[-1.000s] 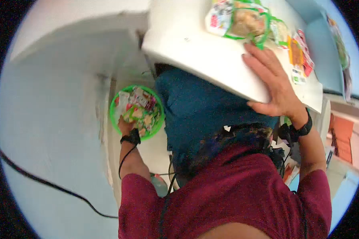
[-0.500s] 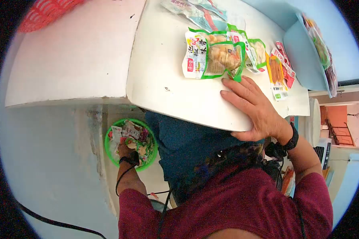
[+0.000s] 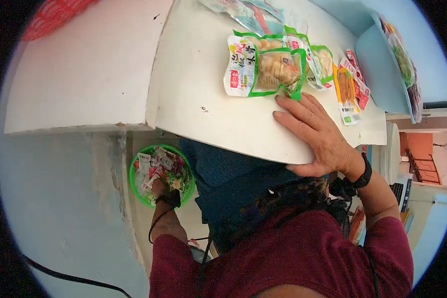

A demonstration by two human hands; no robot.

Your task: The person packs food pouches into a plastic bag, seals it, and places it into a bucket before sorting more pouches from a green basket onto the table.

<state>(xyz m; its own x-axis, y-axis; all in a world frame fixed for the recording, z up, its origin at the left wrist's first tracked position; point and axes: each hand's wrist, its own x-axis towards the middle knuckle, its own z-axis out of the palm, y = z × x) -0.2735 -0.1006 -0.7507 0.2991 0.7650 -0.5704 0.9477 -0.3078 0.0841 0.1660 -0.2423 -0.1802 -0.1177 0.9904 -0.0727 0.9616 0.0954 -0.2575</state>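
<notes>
My right hand (image 3: 318,134) lies on the white tabletop (image 3: 193,84) with fingers spread, thumb over the front edge. Its fingertips are close to the lower edge of a green-and-white snack packet (image 3: 270,74) with a clear window. My left hand (image 3: 160,187) reaches down into a round green basket (image 3: 132,176) below the table, among several small snack packets (image 3: 166,159). Its fingers are hidden among the packets, so whether they grip one does not show.
More packets lie behind on the table, among them an orange-and-white one (image 3: 346,92) and blue-white bags (image 3: 248,15). A light blue bin (image 3: 380,69) stands at the right, packets at its far side. A red basket (image 3: 54,17) is at the upper left.
My left hand has shifted slightly within the green basket, and the small packets around its fingers are rearranged. My right hand stays in place on the table.
</notes>
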